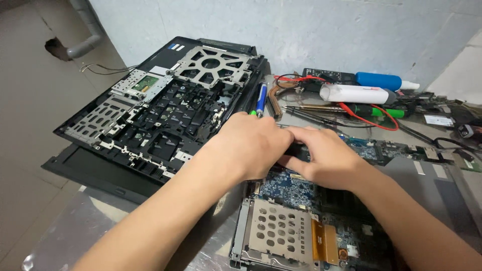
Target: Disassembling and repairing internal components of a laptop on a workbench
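Observation:
My left hand is closed, and a blue screwdriver sticks up out of its far side, handle away from me. My right hand lies beside it, fingertips touching the left hand's fingers. Between them they cover a small black part on the blue laptop motherboard. The screwdriver's tip and most of the black part are hidden under my fingers. A perforated metal cage sits on the board's near end, in front of my wrists.
An opened black laptop chassis leans at the left with a lid panel below it. At the back right lie a white tube, a blue marker, red and black probe leads, a copper heat pipe and small circuit boards.

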